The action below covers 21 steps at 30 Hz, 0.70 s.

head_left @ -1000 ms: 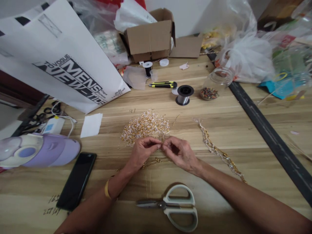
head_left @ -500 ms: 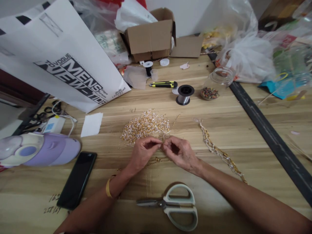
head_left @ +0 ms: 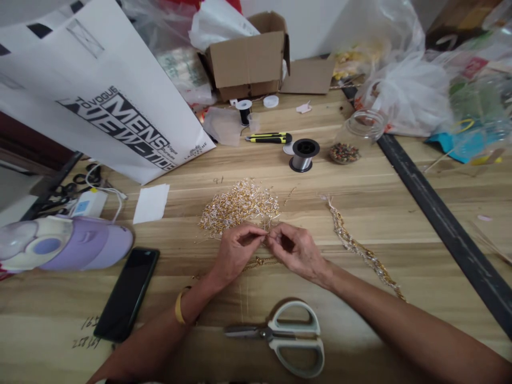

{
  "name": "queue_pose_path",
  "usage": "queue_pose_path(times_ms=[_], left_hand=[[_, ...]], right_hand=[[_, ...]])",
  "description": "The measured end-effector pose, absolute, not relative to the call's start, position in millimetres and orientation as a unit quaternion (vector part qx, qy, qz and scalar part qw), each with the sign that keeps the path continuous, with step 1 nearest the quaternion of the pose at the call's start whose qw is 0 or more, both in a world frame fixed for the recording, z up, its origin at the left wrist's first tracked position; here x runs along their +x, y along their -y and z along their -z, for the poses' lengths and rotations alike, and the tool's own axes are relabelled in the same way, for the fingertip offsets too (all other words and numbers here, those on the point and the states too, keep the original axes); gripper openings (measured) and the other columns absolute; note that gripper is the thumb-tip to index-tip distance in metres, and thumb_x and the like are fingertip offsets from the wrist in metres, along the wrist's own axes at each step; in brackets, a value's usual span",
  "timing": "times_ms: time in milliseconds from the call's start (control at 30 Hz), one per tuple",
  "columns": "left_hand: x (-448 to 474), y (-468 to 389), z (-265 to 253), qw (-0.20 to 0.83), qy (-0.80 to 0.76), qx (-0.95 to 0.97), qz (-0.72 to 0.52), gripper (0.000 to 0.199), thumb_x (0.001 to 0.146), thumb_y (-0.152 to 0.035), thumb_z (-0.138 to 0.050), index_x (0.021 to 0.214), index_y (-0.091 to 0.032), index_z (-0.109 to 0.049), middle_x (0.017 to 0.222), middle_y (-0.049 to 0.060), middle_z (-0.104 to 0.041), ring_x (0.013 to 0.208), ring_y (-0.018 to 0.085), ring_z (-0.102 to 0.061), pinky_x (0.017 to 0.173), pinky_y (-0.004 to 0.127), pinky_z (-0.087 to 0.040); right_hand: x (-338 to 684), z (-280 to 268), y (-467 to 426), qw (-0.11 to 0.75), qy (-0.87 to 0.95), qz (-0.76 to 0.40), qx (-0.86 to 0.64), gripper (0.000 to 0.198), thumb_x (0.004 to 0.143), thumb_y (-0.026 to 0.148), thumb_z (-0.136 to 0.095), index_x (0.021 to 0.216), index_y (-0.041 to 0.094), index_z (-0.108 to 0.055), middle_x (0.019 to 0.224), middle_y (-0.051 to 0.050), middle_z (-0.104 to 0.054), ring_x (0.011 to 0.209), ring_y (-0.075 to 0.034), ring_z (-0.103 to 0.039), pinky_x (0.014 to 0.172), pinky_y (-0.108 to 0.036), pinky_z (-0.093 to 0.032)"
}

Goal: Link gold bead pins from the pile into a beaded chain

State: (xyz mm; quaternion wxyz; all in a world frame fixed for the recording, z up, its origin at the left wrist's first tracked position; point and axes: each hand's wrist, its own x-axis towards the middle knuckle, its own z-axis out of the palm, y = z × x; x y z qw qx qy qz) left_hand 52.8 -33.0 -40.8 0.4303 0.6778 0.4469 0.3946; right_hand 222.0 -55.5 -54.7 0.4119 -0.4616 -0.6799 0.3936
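Note:
Both hands meet at the near edge of a pile of gold and clear beads (head_left: 236,207). My left hand (head_left: 238,250) is closed in a pinch, and its fingertips touch those of my right hand (head_left: 298,250), which is pinched too. What lies between the fingertips is too small to make out. Just below them a gold chain (head_left: 260,262) runs across the table, partly hidden by the hands. Fine pale threads (head_left: 244,298) lie between the chain and the white-handled scissors (head_left: 296,338). To the right rests a bundle of gold and clear beaded strands (head_left: 354,246).
A wire spool (head_left: 304,154), a yellow-black cutter (head_left: 269,138) and a jar of dark beads (head_left: 356,138) stand beyond the pile. On the left are a phone (head_left: 127,293), a purple bottle (head_left: 86,242) and a large white bag (head_left: 120,96). A cardboard box (head_left: 248,60) sits behind.

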Motion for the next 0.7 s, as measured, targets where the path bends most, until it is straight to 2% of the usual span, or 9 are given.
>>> queue_pose_path(times_ms=[700], left_hand=[[52.1,33.6,41.9,0.377,-0.435,0.717,-0.393,0.007,0.078,-0.012,-0.065,0.079,-0.017,-0.071,0.079,0.005,-0.071,0.074,0.015,-0.065,0.070,0.025,-0.052]], right_hand=[[222.0,50.1,55.2,0.413,0.681,-0.392,-0.461,0.007,0.081,0.017,-0.053,0.074,0.017,-0.055,0.060,0.003,-0.049,0.052,-0.008,-0.044,0.049,-0.019,-0.035]])
